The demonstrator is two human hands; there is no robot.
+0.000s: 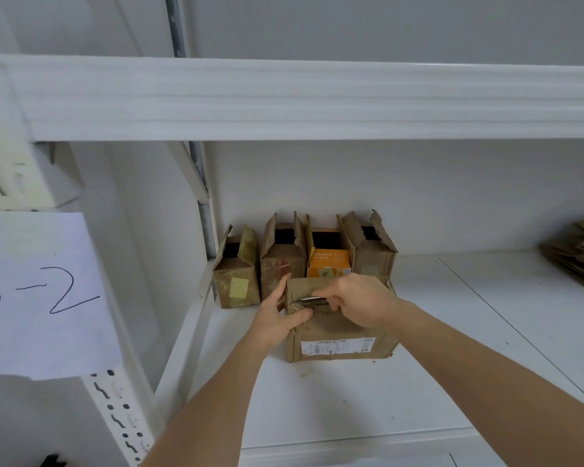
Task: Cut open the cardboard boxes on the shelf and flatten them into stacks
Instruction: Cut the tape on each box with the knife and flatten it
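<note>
A closed brown cardboard box (338, 335) with a white shipping label stands on the white shelf (351, 399). My left hand (277, 315) grips its top left corner, thumb on the top face. My right hand (358, 301) rests over the top and holds a slim metal blade (312, 299) that points left along the taped seam. Behind it, a row of several small opened boxes (284, 264) stands against the back wall, flaps up; one box (327, 262) is orange.
A stack of flattened cardboard (580, 252) lies at the shelf's far right. The upper shelf beam (284, 99) hangs overhead. The white upright post (115, 392) with a paper sign (41, 291) stands at the left.
</note>
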